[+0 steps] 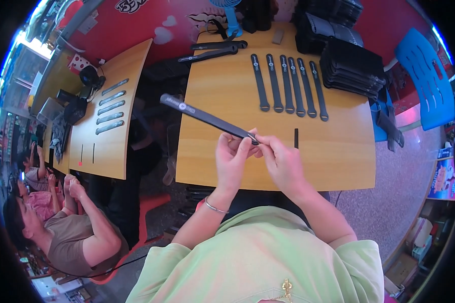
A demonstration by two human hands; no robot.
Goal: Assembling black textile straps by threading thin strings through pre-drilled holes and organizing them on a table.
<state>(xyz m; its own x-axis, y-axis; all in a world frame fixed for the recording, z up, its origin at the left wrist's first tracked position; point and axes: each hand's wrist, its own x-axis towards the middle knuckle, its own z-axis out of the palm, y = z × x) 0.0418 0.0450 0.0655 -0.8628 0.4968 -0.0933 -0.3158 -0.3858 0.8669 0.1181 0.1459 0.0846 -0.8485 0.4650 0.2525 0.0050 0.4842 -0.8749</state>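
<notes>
A long black strap (207,117) with pale printing near its rounded far end slants up and left over the wooden table. My left hand (232,156) is closed round its near end, thumb on top. There my right hand (283,164) pinches at the strap's tip with thumb and fingers together; whether it also grips a separate small piece is hidden by the fingers. A short narrow black strip (296,138) lies on the table just beyond my right hand. Farther off, several similar straps (274,83) lie side by side, each with a slotted rounded end toward me.
Stacks of black flat goods (353,69) stand at the table's far right, and loose black straps (210,53) lie far left. A blue fan (231,20) stands at the back. A blue chair (425,78) is on the right. Leftward, a co-worker (81,232) sits at another table (106,156) with straps.
</notes>
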